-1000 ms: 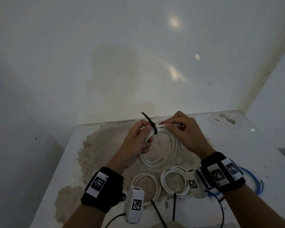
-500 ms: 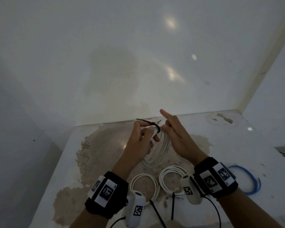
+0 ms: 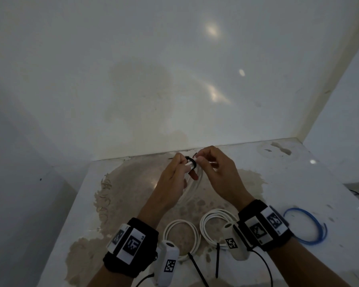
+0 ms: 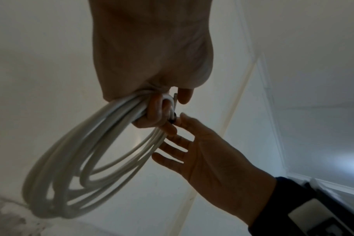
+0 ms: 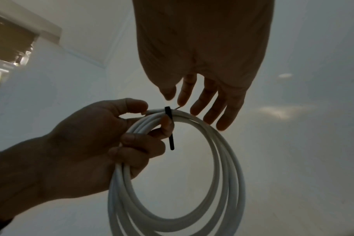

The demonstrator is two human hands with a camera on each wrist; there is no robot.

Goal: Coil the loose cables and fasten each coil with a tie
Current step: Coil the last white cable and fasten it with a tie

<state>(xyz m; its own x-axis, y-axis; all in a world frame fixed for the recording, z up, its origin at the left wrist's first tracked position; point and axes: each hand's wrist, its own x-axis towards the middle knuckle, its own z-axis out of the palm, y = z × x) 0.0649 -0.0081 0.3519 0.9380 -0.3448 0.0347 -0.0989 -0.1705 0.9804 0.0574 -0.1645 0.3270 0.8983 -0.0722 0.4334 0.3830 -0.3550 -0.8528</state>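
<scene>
Left hand (image 3: 170,179) grips the white cable coil (image 5: 172,183) at its top, fingers curled round the bunched loops, thumb pressing them together – held that way so the turns stay stacked while the tie goes on. Coil hangs below the fist, lifted off the tabletop (image 3: 298,183), centre of the head view. Black tie (image 5: 169,126) is wrapped round the bundle right beside the left thumb; its free tail sticks down through the coil opening in the right wrist view. Whether the tie is locked is too small to tell.

Right hand (image 3: 218,175) sits at the tie from the other side. Head view looks like fingertips pinching at the tie; right wrist view shows fingers (image 5: 210,102) mostly extended, just touching the coil top – so cannot tell if it actually grips anything.

Judgement: step in hand is closing or tightening the tie on this coil; next move needs the tail caught and pulled while the left hand keeps the loops from springing apart.

Lower centre of the head view: two more white coils (image 3: 182,237) (image 3: 214,226) lie flat on the tabletop, each with a black tie (image 3: 217,259) trailing toward the bottom edge – likely done. Blue cable (image 3: 311,226) lies in a loose ring at lower right, no tie visible on it.
</scene>
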